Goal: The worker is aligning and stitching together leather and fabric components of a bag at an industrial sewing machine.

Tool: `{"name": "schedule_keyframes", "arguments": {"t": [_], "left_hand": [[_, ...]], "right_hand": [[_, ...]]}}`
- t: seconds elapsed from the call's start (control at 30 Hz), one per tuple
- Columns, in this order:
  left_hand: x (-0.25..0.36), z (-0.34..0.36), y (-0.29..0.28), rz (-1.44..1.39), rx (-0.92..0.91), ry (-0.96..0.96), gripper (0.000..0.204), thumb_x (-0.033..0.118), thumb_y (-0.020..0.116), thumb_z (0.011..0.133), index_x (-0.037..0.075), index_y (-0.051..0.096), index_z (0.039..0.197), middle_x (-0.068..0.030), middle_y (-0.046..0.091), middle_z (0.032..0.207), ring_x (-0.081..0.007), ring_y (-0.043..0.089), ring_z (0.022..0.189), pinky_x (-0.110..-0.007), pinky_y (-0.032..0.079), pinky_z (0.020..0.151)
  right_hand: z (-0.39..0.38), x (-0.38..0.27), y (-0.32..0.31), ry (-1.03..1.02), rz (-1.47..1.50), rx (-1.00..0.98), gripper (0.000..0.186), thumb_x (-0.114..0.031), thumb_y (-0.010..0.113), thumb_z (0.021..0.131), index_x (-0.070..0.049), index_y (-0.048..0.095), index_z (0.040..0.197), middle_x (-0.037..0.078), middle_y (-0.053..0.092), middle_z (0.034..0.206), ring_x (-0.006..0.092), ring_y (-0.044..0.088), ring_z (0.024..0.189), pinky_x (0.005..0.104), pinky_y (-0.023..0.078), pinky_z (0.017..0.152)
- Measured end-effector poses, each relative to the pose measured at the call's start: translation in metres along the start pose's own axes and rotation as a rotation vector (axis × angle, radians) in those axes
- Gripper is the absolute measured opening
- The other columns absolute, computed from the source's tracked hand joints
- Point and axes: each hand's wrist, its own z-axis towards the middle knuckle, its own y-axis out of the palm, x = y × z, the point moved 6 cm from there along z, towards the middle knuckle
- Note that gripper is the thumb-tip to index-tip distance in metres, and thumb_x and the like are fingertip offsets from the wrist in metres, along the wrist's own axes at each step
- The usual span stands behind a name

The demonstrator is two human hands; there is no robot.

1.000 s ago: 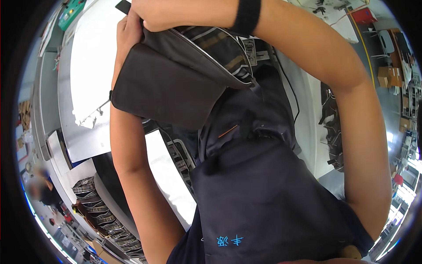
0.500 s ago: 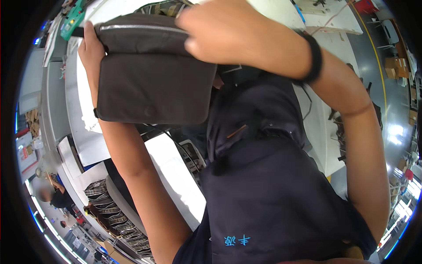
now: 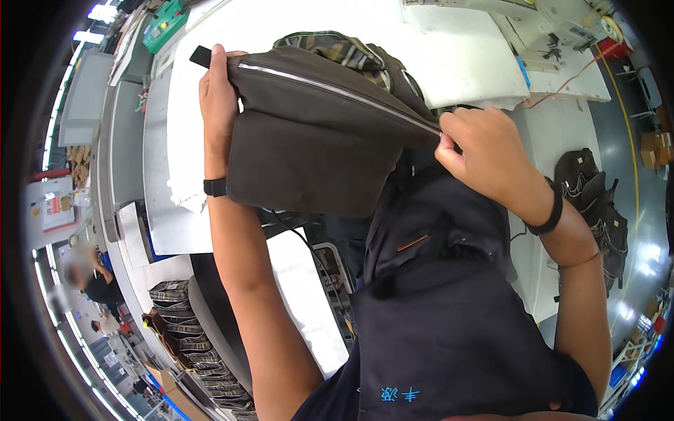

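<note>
A dark brown fabric bag [image 3: 309,161] with a wide front flap hangs between my two hands, above the white table. Along its upper edge runs a silver zipper [image 3: 337,94], slanting down to the right. My left hand [image 3: 219,98] grips the bag's upper left corner, beside a black strap end [image 3: 201,56]. At the zipper's right end, the closed fingers of my right hand [image 3: 488,144] pinch the bag's corner; whether they hold a zipper pull is hidden. Behind the bag, plaid lining fabric [image 3: 337,48] shows.
The white table [image 3: 232,28] extends behind the bag. A sewing machine [image 3: 554,35] stands at the far right, and a green device [image 3: 166,27] at the far left. Dark bags [image 3: 597,203] hang at the right. Plaid pieces [image 3: 186,330] lie stacked at lower left. People [image 3: 102,284] are farther off.
My right hand has moved right and down to the zipper's right end, and the bag's top edge now slants. My left hand keeps its hold. The view has shifted, showing more table.
</note>
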Motion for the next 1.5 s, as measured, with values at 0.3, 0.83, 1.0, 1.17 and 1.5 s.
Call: {"name": "schedule_keyframes", "arguments": {"t": [0.3,0.83,1.0,1.17,1.5], "left_hand": [[-0.001,-0.011,-0.002,-0.118,-0.177,-0.064,0.057,0.044,0.046,0.111,-0.006,0.073,0.104,-0.008,0.073,0.092,-0.013,0.064,0.083,-0.026,0.05,0.076],[0.017,-0.018,-0.009,0.215,-0.381,0.068,0.044,0.031,0.073,0.098,0.004,0.067,0.131,-0.0024,0.07,0.107,-0.0105,0.063,0.1,-0.027,0.05,0.091],[0.083,-0.02,-0.015,0.842,0.162,0.369,0.075,0.044,0.075,0.095,-0.01,0.053,0.141,-0.0274,0.066,0.127,-0.0354,0.066,0.11,-0.044,0.052,0.095],[0.136,-0.117,0.06,0.902,-0.297,0.685,0.033,0.017,0.072,0.097,0.007,0.068,0.128,-0.0103,0.071,0.123,-0.0268,0.068,0.114,-0.039,0.054,0.095],[0.101,-0.188,0.166,1.133,-0.725,1.152,0.014,0.01,0.064,0.077,0.007,0.059,0.089,-0.0053,0.056,0.084,-0.0199,0.063,0.08,-0.03,0.055,0.071]], "right_hand": [[-0.032,0.037,0.027,0.402,0.583,-0.151,0.037,-0.027,0.073,0.095,0.0,0.065,0.119,0.014,0.073,0.098,0.0255,0.069,0.094,0.0386,0.053,0.086],[-0.041,0.053,0.071,0.549,1.187,-0.309,0.029,-0.026,0.066,0.103,0.003,0.068,0.11,-0.001,0.064,0.081,0.0055,0.057,0.069,0.0227,0.048,0.064],[-0.035,0.038,0.063,0.479,1.44,-0.33,0.03,-0.028,0.058,0.107,0.0,0.068,0.1,-0.001,0.06,0.07,0.0058,0.051,0.06,0.0221,0.042,0.059],[-0.037,0.031,0.053,0.58,1.56,-0.28,0.032,-0.028,0.059,0.107,0.002,0.069,0.101,0.001,0.059,0.065,0.0071,0.05,0.053,0.022,0.041,0.054],[-0.03,0.014,0.043,0.568,1.44,-0.23,0.033,-0.029,0.06,0.106,0.002,0.068,0.096,0.003,0.062,0.063,0.0074,0.052,0.051,0.0224,0.04,0.051]]}}
